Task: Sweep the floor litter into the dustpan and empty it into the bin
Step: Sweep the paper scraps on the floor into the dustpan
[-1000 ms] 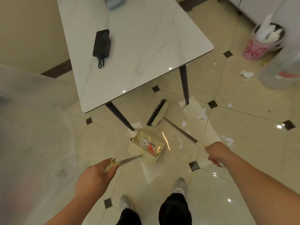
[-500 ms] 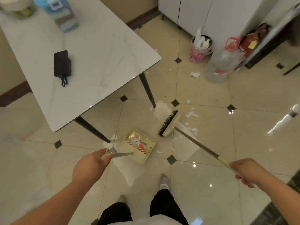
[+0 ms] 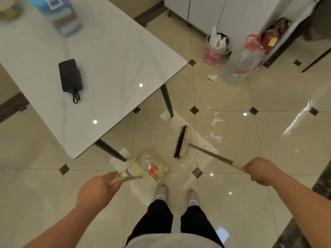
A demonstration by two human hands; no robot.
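Two hands gripping, left grip (image 3: 97,190) on dustpan (image 3: 151,167) handle beside table (image 3: 172,72) corner, right grip (image 3: 260,171) on broom (image 3: 181,141)

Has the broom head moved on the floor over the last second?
Yes. The broom head was near the table leg, on the dustpan side; it now lies further toward the person, nearer the paper scraps.

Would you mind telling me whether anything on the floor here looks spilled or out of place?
Yes: torn white paper scraps lie scattered on the tiles right of the broom, and a crumpled tissue sits beside the pink bin, not in it. The bin looks overfull, with paper poking above its rim. The dustpan already holds some litter.
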